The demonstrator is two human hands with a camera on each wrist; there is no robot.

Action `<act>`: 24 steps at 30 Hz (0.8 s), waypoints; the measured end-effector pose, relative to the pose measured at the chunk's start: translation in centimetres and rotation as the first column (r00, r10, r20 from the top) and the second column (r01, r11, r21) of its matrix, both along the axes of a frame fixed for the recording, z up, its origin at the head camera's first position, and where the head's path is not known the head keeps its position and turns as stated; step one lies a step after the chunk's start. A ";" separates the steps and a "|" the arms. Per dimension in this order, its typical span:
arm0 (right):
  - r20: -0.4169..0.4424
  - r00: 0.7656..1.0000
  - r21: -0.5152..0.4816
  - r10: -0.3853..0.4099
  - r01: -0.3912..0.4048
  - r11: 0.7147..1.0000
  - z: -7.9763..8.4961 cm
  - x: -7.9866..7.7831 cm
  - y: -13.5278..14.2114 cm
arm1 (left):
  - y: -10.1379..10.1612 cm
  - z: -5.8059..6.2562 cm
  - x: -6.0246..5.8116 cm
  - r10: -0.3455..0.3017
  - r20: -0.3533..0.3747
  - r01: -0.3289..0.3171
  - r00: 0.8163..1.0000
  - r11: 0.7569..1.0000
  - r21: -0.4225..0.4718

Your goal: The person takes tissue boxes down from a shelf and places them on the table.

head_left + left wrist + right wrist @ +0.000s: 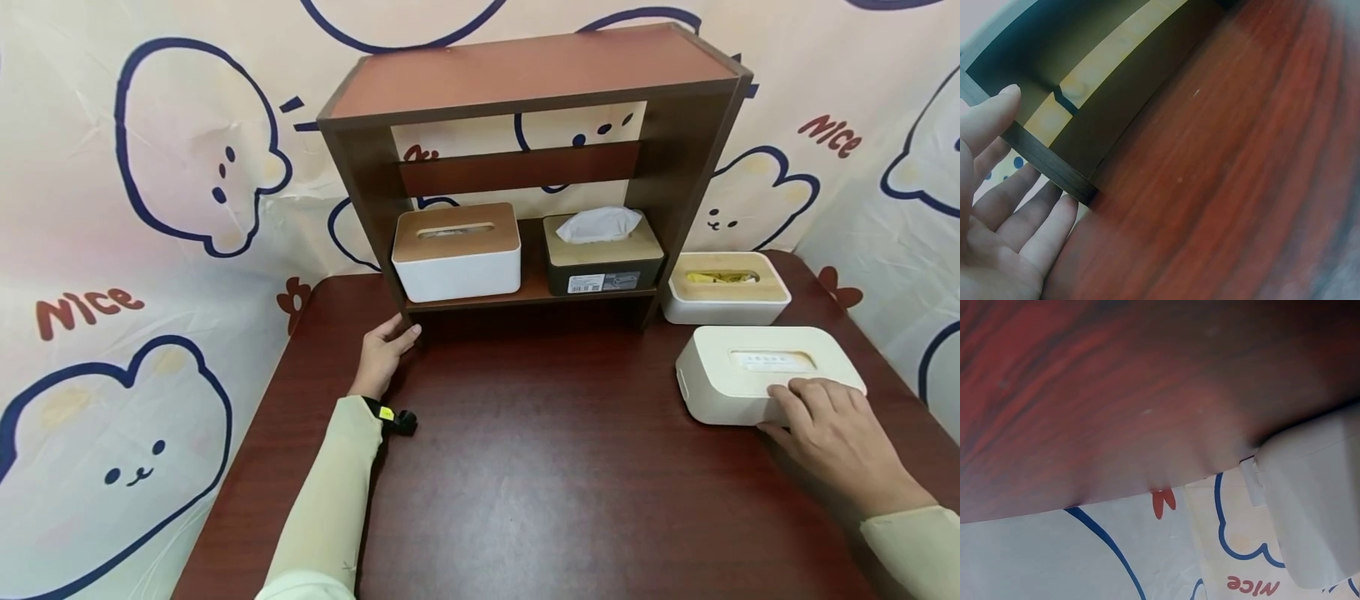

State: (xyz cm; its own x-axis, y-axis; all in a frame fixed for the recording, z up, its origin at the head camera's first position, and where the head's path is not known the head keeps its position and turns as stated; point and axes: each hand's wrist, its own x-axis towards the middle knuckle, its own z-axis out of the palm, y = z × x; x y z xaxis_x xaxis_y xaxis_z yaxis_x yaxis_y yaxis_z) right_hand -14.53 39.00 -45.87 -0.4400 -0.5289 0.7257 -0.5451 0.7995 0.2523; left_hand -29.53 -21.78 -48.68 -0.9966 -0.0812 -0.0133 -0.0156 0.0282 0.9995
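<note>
My left hand (381, 357) is at the lower left of a brown desktop shelf (517, 171). In the left wrist view, the thumb of that hand (1007, 219) lies on one side of the shelf's side panel (1047, 164), with the fingers on the other. My right hand (832, 433) holds the near right edge of a cream tissue box (720, 367), fingers bent over its top edge and thumb low at the front. Part of the cream tissue box (1316, 500) shows in the right wrist view, where no fingers are visible.
Inside the shelf stand a white tissue box with a brown lid (461, 271) and a dark tissue box with a wooden lid (600, 279). Another white box with a wooden lid (727, 308) is right of the shelf. Everything stands on a reddish-brown table (525, 475) against a printed cloth (202, 308).
</note>
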 end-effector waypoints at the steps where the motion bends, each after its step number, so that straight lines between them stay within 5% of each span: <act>1: 0.005 1.000 0.004 0.002 -0.002 1.000 0.0 -0.1 0.0 | 0.0 0.1 0.0 0.000 0.000 0.000 1.000 1.000 -0.002; 9: 0.087 0.996 0.032 0.014 -0.017 0.999 0.4 -0.8 0.2 | -0.4 0.3 0.1 0.004 0.008 -0.004 1.000 1.000 -0.022; 17: 0.176 0.962 0.029 0.209 -0.217 0.976 1.8 -2.3 -0.2 | -0.5 0.1 0.0 -0.009 0.018 0.010 1.000 0.998 -0.057; 24: 0.342 0.930 0.074 0.133 -0.168 0.983 3.6 -2.8 0.0 | -0.2 -0.1 0.2 -0.008 -0.005 0.008 1.000 0.998 -0.056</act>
